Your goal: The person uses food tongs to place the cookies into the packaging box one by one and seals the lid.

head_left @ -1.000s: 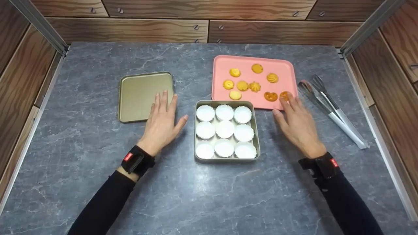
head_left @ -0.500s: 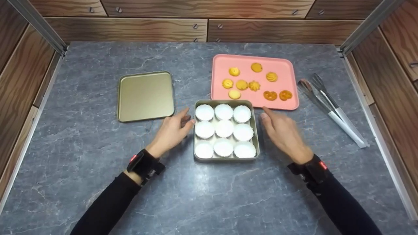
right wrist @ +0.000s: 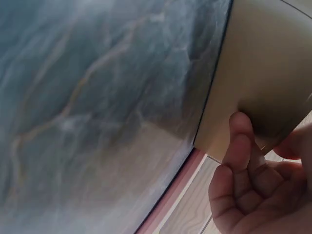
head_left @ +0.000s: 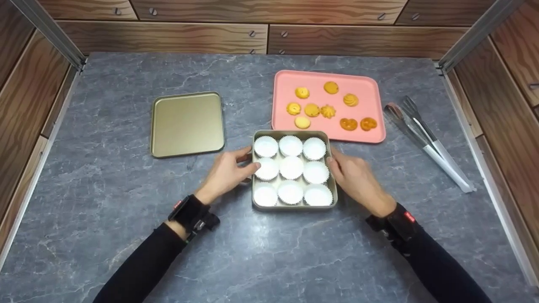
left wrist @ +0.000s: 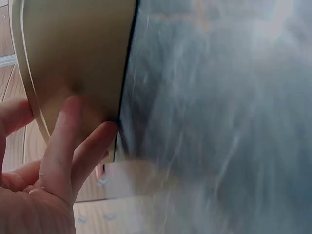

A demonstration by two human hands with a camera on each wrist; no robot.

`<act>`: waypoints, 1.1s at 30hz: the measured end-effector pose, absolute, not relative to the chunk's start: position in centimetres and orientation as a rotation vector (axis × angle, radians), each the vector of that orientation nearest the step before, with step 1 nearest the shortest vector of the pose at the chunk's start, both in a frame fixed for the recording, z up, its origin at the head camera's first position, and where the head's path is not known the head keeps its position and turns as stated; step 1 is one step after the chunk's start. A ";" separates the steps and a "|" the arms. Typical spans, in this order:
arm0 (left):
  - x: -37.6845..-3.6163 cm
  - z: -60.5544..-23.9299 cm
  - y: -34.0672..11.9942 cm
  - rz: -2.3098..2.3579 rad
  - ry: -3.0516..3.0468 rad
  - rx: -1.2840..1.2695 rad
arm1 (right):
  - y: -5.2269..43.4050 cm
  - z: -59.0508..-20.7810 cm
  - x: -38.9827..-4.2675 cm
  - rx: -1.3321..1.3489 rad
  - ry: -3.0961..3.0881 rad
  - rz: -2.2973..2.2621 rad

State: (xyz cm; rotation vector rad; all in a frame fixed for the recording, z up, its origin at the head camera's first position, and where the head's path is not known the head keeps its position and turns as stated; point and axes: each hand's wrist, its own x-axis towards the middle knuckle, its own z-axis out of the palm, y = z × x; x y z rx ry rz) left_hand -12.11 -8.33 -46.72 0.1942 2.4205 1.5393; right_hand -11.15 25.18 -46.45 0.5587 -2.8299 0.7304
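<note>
Head view: I see a square metal tin (head_left: 294, 207) sitting at the centre of the frame on the grey marble counter (head_left: 105, 202), holding nine white paper cups (head_left: 291, 168) in three rows of three. My left hand (head_left: 225, 173) grips the tin's left wall, thumb over the rim and fingers curled against the outside. My right hand (head_left: 356, 180) grips the right wall in the same manner. The left wrist view confirms fingers (left wrist: 63, 141) lying against the tin's gold-coloured side (left wrist: 73, 53); the right wrist view shows fingers (right wrist: 241, 146) pressed on the opposite wall (right wrist: 263, 83).

The tin's lid (head_left: 187, 123) lies flat to the upper left of the tin, apart from it. A pink tray (head_left: 362, 84) with nine cookies (head_left: 312, 110) lies just beyond the tin at upper right. Metal tongs (head_left: 425, 141) lie right of the tray.
</note>
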 end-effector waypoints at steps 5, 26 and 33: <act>-11.8 -47.0 -7.5 1.691 2.265 0.149 | 26.0 -46.5 -10.7 0.548 -2.858 0.775; -11.9 -47.0 -6.3 1.612 2.424 0.162 | 29.5 -45.2 -11.6 0.359 -2.906 0.845; -11.8 -47.0 -6.5 1.655 2.361 0.146 | 35.1 -45.2 -12.7 0.258 -2.718 0.659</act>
